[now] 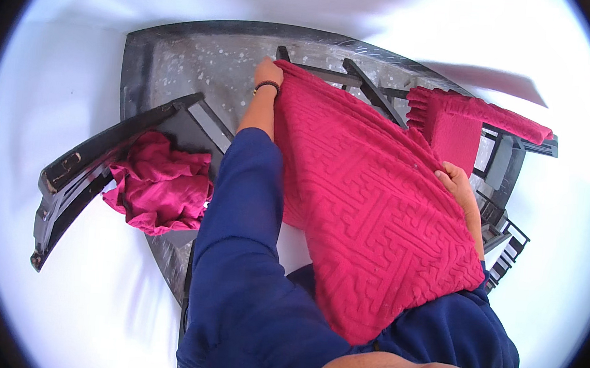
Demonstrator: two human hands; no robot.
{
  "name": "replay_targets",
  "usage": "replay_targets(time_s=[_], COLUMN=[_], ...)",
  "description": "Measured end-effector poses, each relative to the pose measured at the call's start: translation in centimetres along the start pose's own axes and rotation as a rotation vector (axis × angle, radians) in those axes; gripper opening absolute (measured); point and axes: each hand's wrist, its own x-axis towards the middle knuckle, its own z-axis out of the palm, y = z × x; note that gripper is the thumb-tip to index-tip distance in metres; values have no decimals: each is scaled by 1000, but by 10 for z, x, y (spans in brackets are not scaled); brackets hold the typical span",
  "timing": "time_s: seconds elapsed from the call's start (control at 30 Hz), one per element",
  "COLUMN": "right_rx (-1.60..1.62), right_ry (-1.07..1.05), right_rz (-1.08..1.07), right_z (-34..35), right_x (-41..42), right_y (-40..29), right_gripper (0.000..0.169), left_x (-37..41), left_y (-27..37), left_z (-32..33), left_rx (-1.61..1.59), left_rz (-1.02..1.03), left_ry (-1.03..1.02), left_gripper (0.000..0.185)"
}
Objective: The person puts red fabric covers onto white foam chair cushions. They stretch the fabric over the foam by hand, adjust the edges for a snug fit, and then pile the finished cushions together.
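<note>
A large crimson textile cover (pixel 370 204) with a raised maze-like pattern hangs stretched before my body. My left hand (pixel 269 73), with a beaded bracelet at the wrist, grips its far upper corner. Lower and to the right, my right hand (pixel 454 180) holds the edge, the thumb lying over the fabric. Part of the cover rests against my blue clothing. Beneath and behind it shows a dark wooden frame with bars (pixel 368 86), mostly hidden by the fabric.
On the left, a crumpled crimson cloth (pixel 164 185) lies on the seat of a dark wooden chair (pixel 118 141) with chipped edges. Another crimson cover (pixel 458 128) drapes a chair on the right. The grey floor (pixel 206 65) is speckled white; white walls (pixel 72 71) surround it.
</note>
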Motion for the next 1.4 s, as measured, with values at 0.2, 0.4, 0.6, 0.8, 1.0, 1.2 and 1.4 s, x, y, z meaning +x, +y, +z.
replay_targets(time_s=[0.2, 0.4, 0.6, 0.8, 1.0, 1.2, 1.4], right_rx=[44, 46, 134, 5, -56, 206, 484], right_ry=[12, -18, -5, -14, 24, 222, 470], right_rz=[-14, -46, 29, 12, -6, 14, -152], right_z=[4, 2, 7, 2, 7, 23, 13], right_x=[-10, 4, -7, 4, -4, -13, -27], right_y=[-2, 5, 1, -21, 3, 27, 37], right_gripper=[16, 16, 15, 16, 20, 16, 14], left_x=[3, 23, 34, 49, 22, -75, -243], left_y=[-15, -31, -11, -40, 25, 61, 70], left_z=[0, 9, -11, 19, 0, -113, -258], left_rx=[-326, -401, 173, 202, -110, -1020, -1187], left_rz=[-173, -304, -59, 26, -55, 138, 162], left_ry=[1, -435, -737, -362, -103, -542, -568], left_gripper=[26, 52, 60, 39, 38, 24, 32])
